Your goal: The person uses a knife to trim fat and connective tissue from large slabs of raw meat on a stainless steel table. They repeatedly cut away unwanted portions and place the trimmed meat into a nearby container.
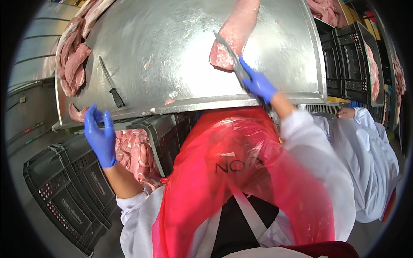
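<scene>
My right hand (259,84), in a blue glove, is closed on a knife (230,50) at the table's near edge. The knife's grey blade points up and left and overlaps the cut end of a long pink loin of meat (238,30). The handle is mostly hidden by the hand. My left hand (100,135), also blue-gloved, is raised off the table's near left corner with its fingers apart and nothing in it. Below it, a dark crate (73,189) holds pink meat pieces (135,155). A small meat piece (78,112) lies at the table corner beside its fingertips.
A second knife with a black handle (116,98) lies on the steel table (172,56). More meat strips (74,64) line the left edge. Dark crates (350,64) with meat stand at the right. A person in a white coat (365,159) is close on my right.
</scene>
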Demonstrator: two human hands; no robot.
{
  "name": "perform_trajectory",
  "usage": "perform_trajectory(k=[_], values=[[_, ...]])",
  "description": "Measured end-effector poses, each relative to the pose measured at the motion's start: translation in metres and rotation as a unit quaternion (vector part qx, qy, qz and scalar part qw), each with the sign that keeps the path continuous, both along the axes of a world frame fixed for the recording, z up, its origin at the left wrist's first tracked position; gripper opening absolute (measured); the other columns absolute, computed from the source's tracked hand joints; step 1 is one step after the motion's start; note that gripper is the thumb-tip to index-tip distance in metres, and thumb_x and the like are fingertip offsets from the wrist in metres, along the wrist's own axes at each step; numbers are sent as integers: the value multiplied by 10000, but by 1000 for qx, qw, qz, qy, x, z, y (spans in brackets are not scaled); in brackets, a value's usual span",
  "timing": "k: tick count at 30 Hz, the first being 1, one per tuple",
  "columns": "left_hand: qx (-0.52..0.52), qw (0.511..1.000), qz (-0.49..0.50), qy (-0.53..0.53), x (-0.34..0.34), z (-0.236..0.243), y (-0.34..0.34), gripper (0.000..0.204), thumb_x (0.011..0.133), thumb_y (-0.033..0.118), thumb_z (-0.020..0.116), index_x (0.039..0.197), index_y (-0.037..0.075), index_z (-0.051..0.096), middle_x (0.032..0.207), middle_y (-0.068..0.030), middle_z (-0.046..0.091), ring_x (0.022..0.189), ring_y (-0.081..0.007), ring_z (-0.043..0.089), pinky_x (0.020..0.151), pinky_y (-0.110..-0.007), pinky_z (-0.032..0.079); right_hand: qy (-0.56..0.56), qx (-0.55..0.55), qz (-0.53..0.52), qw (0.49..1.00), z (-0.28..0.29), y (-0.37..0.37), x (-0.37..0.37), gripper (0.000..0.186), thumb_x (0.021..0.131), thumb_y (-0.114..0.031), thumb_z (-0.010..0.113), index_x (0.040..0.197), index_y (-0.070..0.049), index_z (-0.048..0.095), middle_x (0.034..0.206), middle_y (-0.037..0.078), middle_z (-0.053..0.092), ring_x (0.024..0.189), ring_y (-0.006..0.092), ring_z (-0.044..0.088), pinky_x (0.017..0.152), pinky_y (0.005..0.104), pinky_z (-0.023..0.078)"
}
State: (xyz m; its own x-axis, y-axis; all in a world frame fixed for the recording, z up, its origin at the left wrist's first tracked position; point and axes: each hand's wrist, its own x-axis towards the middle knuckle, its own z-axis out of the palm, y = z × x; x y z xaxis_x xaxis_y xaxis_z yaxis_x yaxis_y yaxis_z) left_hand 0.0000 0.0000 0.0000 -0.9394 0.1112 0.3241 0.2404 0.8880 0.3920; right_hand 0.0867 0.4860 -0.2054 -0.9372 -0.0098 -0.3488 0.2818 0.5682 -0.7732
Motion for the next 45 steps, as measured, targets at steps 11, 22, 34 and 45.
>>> perform_trajectory(k=[11,22,34,45], values=[[-54,958,-151,-240,-34,-169,312,529,780,451,713,971,-41,667,961,-270,690,917,-412,683,818,-455,536,2,-283,-205,937,34,22,100,755,949,-28,566,1597,-230,236,754,36,629,501,76,517,446,223,431],[135,956,-66,-252,-68,-229,276,269,793,239,645,768,-27,678,714,-234,673,668,-336,683,651,-417,538,-128,-105,57,985,54,-29,-6,698,998,-267,508,1601,-307,159,728,128,645,532,200,616,600,352,558],[329,938,2,-109,6,-26,114,125,989,111,624,1030,5,675,934,-35,662,823,-117,615,754,-270,525,-76,-297,-10,952,29,1,-33,705,987,-208,550,1587,-366,215,785,12,584,513,84,462,456,253,439],[-366,875,282,-142,107,-33,-80,443,889,301,724,1128,-60,631,1071,-238,667,972,-377,643,868,-453,500,90,-187,-240,948,-6,189,-252,692,932,-129,547,1556,-180,253,734,125,647,531,198,620,515,364,541]])
